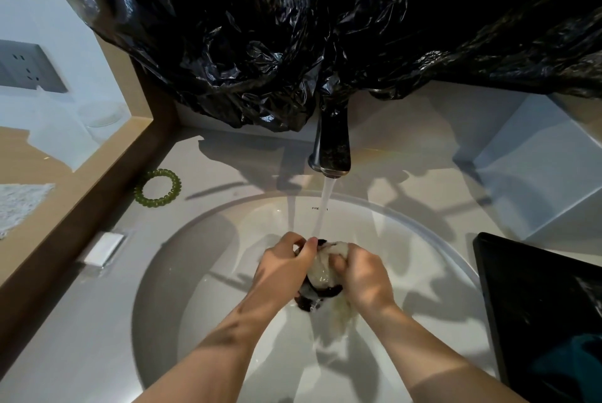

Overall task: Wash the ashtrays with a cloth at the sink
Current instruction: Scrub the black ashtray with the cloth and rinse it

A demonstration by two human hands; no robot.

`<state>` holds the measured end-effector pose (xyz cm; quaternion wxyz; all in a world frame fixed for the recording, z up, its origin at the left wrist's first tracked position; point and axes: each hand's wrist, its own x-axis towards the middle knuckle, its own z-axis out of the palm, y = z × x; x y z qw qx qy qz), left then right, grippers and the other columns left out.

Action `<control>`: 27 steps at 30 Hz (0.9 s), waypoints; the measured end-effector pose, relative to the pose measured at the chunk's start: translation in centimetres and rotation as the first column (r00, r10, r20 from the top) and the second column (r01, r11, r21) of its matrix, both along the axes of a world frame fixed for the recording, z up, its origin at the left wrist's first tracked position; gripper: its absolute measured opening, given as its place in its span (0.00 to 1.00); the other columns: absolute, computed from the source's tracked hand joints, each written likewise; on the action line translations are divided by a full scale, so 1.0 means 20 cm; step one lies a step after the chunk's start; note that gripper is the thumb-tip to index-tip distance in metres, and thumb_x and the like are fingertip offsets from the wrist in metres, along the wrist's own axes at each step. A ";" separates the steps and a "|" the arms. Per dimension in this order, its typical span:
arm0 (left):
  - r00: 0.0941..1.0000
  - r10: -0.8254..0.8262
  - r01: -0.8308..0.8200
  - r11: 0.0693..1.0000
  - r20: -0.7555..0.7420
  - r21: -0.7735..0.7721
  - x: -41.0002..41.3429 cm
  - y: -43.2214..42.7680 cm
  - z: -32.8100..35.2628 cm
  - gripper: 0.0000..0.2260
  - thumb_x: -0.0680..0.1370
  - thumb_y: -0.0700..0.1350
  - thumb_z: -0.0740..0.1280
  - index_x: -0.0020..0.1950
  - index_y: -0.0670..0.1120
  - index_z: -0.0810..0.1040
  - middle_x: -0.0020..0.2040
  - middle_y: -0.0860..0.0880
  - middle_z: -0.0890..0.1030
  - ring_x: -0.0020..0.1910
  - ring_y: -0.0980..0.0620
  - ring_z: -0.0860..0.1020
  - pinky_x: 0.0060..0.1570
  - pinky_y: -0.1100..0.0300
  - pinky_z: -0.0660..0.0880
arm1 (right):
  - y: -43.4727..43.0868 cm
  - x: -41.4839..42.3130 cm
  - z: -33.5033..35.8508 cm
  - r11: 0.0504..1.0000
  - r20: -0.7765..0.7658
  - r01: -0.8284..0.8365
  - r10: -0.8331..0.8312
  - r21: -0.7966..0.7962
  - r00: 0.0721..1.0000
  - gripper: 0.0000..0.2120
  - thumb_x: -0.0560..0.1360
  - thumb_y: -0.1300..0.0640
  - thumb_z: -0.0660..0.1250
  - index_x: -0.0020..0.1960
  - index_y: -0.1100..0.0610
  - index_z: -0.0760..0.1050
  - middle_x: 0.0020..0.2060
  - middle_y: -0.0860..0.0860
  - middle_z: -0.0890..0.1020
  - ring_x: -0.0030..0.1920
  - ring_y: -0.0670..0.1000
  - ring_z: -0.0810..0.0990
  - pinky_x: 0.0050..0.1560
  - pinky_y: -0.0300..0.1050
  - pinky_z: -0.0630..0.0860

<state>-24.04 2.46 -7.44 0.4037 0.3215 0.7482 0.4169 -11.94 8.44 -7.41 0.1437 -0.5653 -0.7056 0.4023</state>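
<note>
Black plastic [325, 28] hangs over a white sink [195, 321], where a tap [332, 148] runs water down to the hands. The left hand [286, 267] curls its fingers round a dark ashtray [322, 292] above the basin; the right hand [366, 278] grips a wet cloth [321, 267] bunched against it. A green hair tie [158, 188] lies on the counter [228, 155]

Two hands [286, 267] [365, 275], one cloth [321, 267], one ashtray [304, 305], one tap [332, 148], one sink [423, 226], one hair tie [158, 188].

Glossy white ceramic sink [423, 233], dark polished metal tap [332, 148], crinkled shiny black plastic sheet [325, 28], wet cloth [321, 267].
</note>
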 end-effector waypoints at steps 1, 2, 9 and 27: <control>0.999 0.042 -0.043 0.998 0.026 0.036 0.01 0.00 0.00 0.10 0.78 0.56 0.61 0.50 0.52 0.75 0.39 0.46 0.82 0.33 0.50 0.82 0.36 0.57 0.80 | -0.01 -0.02 -0.01 0.987 -0.127 0.078 -0.096 -0.141 0.987 0.06 0.75 0.57 0.62 0.40 0.51 0.74 0.37 0.51 0.79 0.39 0.54 0.77 0.43 0.46 0.74; 0.995 0.084 -0.088 0.993 0.052 0.075 0.02 0.00 -0.01 0.09 0.78 0.55 0.61 0.51 0.52 0.75 0.38 0.47 0.81 0.33 0.50 0.82 0.38 0.54 0.81 | -0.02 -0.05 -0.01 0.947 -0.197 0.105 -0.170 -0.303 0.966 0.04 0.75 0.56 0.63 0.44 0.53 0.75 0.40 0.53 0.81 0.42 0.56 0.80 0.42 0.47 0.75; 0.968 0.084 -0.123 0.980 0.237 0.154 0.01 0.00 0.02 0.04 0.81 0.50 0.59 0.52 0.55 0.72 0.37 0.48 0.81 0.38 0.49 0.82 0.39 0.51 0.81 | -0.02 -0.10 0.01 0.888 -0.194 0.180 -0.283 -0.423 0.939 0.07 0.74 0.58 0.65 0.48 0.60 0.79 0.42 0.57 0.83 0.45 0.59 0.82 0.51 0.53 0.80; 0.988 0.151 -0.146 0.976 -0.022 0.160 0.03 -0.01 -0.01 0.10 0.78 0.51 0.62 0.59 0.56 0.69 0.36 0.49 0.79 0.33 0.51 0.77 0.29 0.62 0.75 | -0.11 -0.15 -0.06 0.770 -0.355 0.174 -0.466 -0.614 0.810 0.09 0.76 0.56 0.63 0.52 0.60 0.75 0.40 0.59 0.82 0.36 0.59 0.79 0.34 0.47 0.74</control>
